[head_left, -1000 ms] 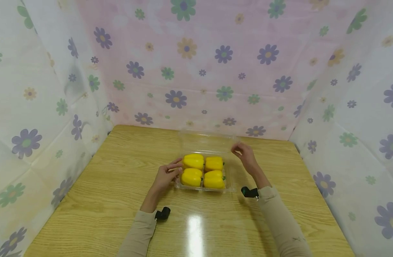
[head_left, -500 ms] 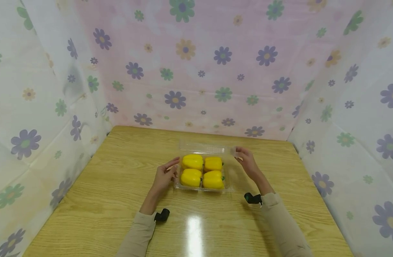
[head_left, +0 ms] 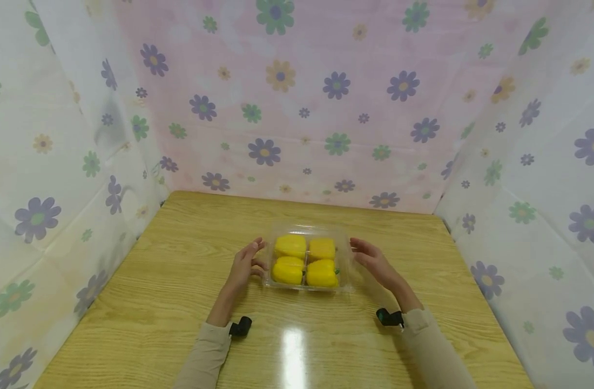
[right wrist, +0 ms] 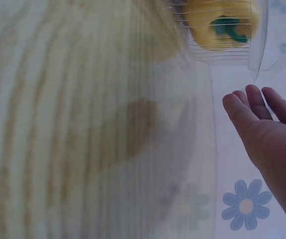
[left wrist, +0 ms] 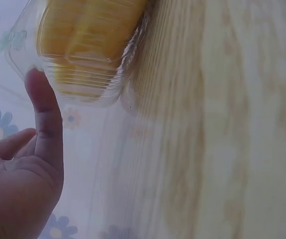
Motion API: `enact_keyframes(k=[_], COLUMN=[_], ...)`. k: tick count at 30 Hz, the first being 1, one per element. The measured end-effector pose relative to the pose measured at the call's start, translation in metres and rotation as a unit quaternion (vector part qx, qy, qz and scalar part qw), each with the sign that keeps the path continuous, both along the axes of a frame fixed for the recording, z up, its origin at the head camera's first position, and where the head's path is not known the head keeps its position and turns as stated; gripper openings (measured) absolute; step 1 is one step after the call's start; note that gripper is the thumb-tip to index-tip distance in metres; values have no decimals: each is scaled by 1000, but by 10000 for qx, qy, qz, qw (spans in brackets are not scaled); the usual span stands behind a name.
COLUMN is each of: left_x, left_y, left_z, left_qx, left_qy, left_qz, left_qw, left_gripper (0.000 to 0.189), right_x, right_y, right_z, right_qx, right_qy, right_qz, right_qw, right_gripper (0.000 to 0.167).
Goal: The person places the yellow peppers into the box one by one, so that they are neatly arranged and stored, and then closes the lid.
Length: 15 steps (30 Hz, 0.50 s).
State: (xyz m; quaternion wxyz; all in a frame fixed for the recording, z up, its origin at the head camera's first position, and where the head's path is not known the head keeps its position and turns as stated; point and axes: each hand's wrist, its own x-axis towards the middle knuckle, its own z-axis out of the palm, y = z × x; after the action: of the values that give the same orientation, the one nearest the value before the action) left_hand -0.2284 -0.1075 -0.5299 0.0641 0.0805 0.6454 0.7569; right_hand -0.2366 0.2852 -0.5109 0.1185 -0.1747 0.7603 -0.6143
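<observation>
Several yellow bell peppers (head_left: 289, 270) sit in two rows inside a clear plastic clamshell box (head_left: 304, 287) on the table. Its clear lid (head_left: 306, 229) is folded down over them, and in the right wrist view the lid's edge (right wrist: 282, 60) stands at an angle to the box rim. My left hand (head_left: 242, 266) is at the box's left side, fingers extended; in the left wrist view the thumb tip meets the rim. On the right side, my right hand (head_left: 376, 263) has its fingers loosely extended just off the box, holding nothing. A green stem (right wrist: 227, 29) shows through the plastic.
The wooden table (head_left: 180, 248) extends on all sides of the box. Flower-printed cloth (head_left: 306, 124) hangs at the back and on both sides. A small black camera (head_left: 241, 326) is strapped to each wrist.
The lid has swung forward from standing open at the back to lying over the peppers. The right hand gripped its corner, then let go and moved down beside the box.
</observation>
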Motion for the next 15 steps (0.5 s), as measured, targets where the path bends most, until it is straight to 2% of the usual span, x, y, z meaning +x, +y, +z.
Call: enact_keyframes(k=[7, 10, 15], left_x=[2, 2, 3], left_y=[-1, -2, -5], left_z=[1, 1, 1], left_qx=[-348, -467, -666], left_qy=[12, 53, 96], left_qz=[-291, -364, -508], left_qw=[9990, 9982, 9964], left_gripper=[57, 58, 58], right_x=[10, 13, 18], right_y=[4, 4, 7], right_z=[-7, -6, -6], right_qx=[364, 404, 318], right_qy=[-122, -169, -386], right_qz=[14, 151, 629], right_qw=[9993, 9989, 9968], right_gripper=[65, 65, 65])
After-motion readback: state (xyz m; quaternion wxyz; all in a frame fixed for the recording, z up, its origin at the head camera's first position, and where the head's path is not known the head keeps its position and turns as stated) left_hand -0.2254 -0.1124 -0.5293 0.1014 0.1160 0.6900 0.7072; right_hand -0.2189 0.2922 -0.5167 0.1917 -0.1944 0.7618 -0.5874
